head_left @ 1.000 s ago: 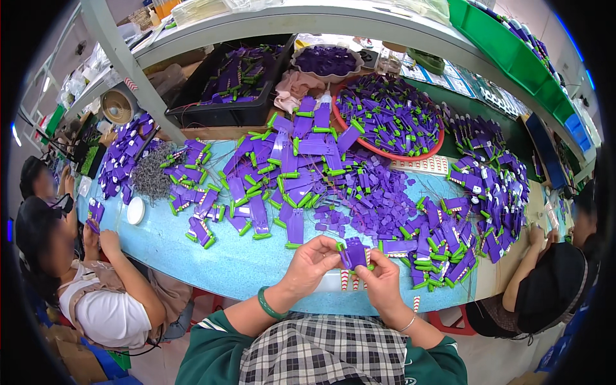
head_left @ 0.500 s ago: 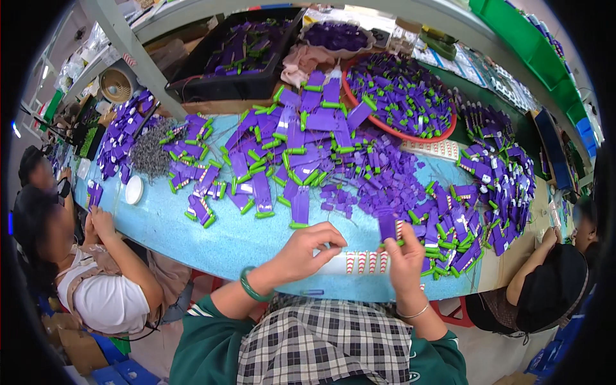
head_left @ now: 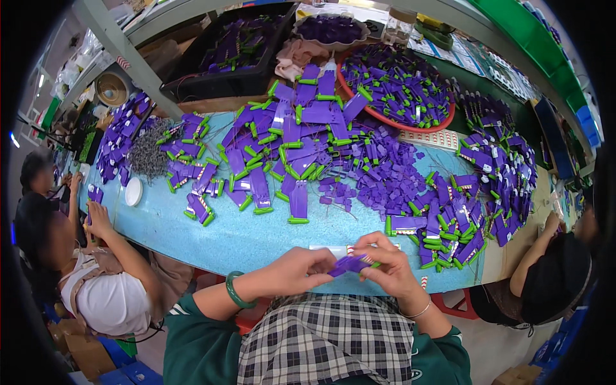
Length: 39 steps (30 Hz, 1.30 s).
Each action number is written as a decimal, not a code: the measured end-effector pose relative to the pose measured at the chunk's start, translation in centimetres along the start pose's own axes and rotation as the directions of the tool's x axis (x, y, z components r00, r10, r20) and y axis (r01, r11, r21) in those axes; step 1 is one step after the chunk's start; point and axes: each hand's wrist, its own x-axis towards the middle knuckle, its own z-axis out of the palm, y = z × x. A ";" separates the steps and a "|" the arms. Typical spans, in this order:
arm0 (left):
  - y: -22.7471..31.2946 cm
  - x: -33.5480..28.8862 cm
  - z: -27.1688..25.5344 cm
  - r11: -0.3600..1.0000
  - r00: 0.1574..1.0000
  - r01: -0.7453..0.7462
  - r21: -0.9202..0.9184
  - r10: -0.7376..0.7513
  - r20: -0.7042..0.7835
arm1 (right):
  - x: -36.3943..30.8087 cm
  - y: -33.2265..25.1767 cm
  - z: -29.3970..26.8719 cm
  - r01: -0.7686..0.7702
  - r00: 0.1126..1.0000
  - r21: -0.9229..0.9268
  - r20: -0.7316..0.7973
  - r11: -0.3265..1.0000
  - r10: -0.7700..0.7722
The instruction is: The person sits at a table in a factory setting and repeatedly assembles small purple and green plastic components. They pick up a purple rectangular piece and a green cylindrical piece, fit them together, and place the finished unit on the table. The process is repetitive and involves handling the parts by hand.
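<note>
My left hand (head_left: 307, 269) and my right hand (head_left: 389, 268) meet near the table's front edge. Between them they pinch a small flat purple plastic piece (head_left: 347, 264), tilted, its left end in the left fingers. A bit of green shows by the right fingers. Behind the hands lies a white strip (head_left: 326, 248), mostly hidden by them. Just beyond my right hand, a purple piece with a green end and red-and-white striped edge (head_left: 405, 223) rests against the right-hand heap of similar pieces (head_left: 459, 221).
Purple-and-green pieces (head_left: 298, 138) and small purple parts (head_left: 394, 170) cover the table's middle. Behind stand a full red basin (head_left: 340, 78) and a black tray (head_left: 224, 86). A white cup (head_left: 133, 191) and grey wires (head_left: 149, 153) lie left. Co-workers sit on both sides.
My hands, apart before, have come together on a purple piece. The right moved left and nearer. A striped purple piece now lies near where my right hand held one.
</note>
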 end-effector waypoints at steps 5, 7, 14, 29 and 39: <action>-1.1 1.9 0.8 0.550 1.000 -0.002 -0.835 0.002 -0.001 | 0.3 2.0 0.4 -0.038 0.999 0.229 -0.008 0.973 0.041; -0.9 2.5 1.8 0.641 0.983 -0.172 -0.748 0.063 -0.172 | 0.8 1.3 1.2 -0.093 0.975 0.513 -0.127 0.853 0.183; -2.3 4.4 2.5 0.709 0.852 -0.429 -0.559 0.114 -0.510 | 0.8 2.0 1.1 -0.130 0.930 0.688 -0.164 0.714 0.327; -2.6 3.1 1.0 0.794 0.944 -0.150 -0.589 -0.061 -0.323 | 0.5 -0.9 -1.2 0.019 0.998 -0.598 -0.038 0.801 -0.053; -1.9 4.4 3.1 0.684 0.939 -0.179 -0.707 -0.096 -0.330 | 0.8 2.7 1.6 -0.097 0.966 -0.069 -0.248 0.993 0.077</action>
